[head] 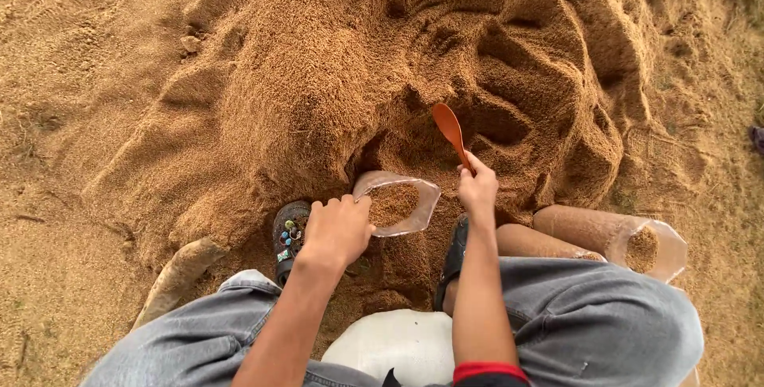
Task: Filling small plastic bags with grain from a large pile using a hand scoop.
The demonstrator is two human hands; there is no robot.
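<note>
While a large heap of brown sawdust-like husk (358, 60) fills most of the view, a person crouches at its near edge, seen from above, with both bare arms reaching forward between bent knees in grey denim shorts (593, 319).

Far to the left of the left hand, a filled tube-shaped bag (177, 275) lies tilted on the sandy ground. Just left of that hand, and touching its outer edge from this angle, sits a dark clog shoe (288, 232) dotted with small coloured charms.

The left hand (338, 229) is curled, with fingers together, gripping the near left rim of a clear plastic bag (398, 205). The bag's mouth is held open and faces upward, directly to the right of the fingertips. Brown husk already lies inside it.

Immediately right of the bag is the right hand (477, 188). It is closed tightly around the handle of an orange-brown plastic spoon (449, 128). The spoon's bowl points up and away from the hand, toward the heap, slightly left of the knuckles and above the far edge of the bag. The bowl looks empty, though this is hard to judge.

Below both wrists, between the knees, lies a white sack (390, 347). Well to the right of the right hand, beside the right knee, two more clear bags (605, 236) packed with husk lie on their sides, one with its open end showing.
</note>
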